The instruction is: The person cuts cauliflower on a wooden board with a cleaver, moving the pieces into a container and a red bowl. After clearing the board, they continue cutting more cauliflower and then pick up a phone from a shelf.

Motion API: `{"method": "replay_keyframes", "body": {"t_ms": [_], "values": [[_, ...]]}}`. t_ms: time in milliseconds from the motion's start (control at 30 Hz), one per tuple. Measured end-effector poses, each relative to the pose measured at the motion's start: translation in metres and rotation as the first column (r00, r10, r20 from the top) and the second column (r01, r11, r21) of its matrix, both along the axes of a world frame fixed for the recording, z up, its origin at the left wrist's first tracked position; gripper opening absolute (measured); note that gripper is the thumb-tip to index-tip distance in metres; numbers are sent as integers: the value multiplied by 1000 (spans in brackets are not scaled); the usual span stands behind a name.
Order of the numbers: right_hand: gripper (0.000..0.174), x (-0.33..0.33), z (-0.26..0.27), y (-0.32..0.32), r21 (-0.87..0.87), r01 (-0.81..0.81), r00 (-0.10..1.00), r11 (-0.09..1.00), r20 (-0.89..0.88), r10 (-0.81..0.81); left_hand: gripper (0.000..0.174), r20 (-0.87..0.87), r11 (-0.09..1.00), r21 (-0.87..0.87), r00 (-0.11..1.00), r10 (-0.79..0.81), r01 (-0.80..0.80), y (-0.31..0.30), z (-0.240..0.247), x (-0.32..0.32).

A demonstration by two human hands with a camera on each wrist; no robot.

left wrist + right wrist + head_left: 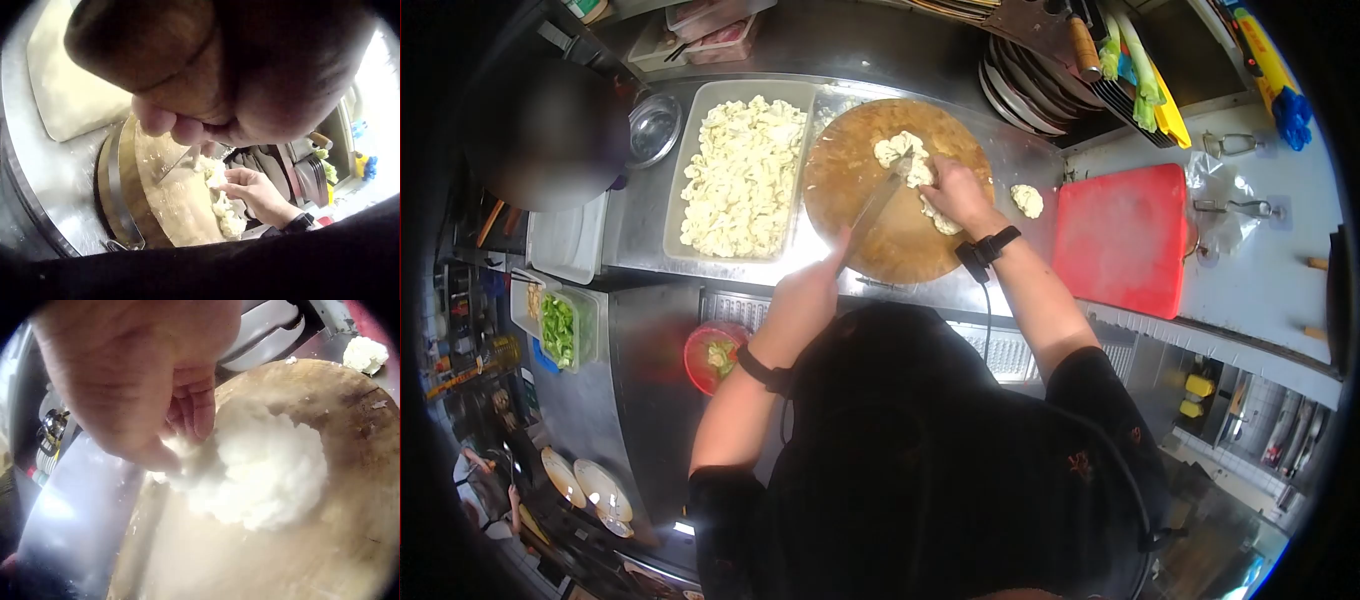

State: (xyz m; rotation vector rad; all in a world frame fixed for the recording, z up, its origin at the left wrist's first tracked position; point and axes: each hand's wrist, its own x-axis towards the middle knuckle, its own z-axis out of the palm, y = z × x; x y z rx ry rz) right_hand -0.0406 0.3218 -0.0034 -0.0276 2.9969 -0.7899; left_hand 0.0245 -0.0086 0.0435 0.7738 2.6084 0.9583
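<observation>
My left hand [808, 290] grips the handle of a knife [875, 208]. Its blade slants across the round wooden chopping board [840, 150], the tip beside a piece of cauliflower [897, 148]. At the right of the board, my right hand [962, 195] pinches cauliflower between thumb and fingers. Another cauliflower piece [940, 218] lies just below that hand. Close up in the right wrist view, the fingers of the right hand [131, 387] partly hide a white cauliflower chunk [187, 447]. In the left wrist view the left hand [187, 62] covers most of the knife.
Left of the board stands a rectangular tray [672, 225] full of cut cauliflower florets [740, 180]. A metal bowl [654, 130] is beyond it. To the right are a loose cauliflower piece [1027, 200] and a red cutting board [1122, 240]. Plates [1025, 90] stand behind.
</observation>
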Motion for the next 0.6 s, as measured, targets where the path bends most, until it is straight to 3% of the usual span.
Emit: {"method": "replay_keyframes", "body": {"t_ms": [67, 467, 600], "values": [[29, 1, 0, -2, 22, 29, 998, 999, 53, -31, 71, -90, 998, -10, 994, -57, 57, -2, -1, 3], [27, 5, -14, 3, -14, 21, 1000, 1000, 15, -21, 83, -167, 961, -246, 971, -171, 127, 21, 6, 5], [28, 7, -15, 4, -49, 49, 999, 998, 16, -48, 80, -65, 957, -263, 987, -146, 125, 29, -6, -6]]}}
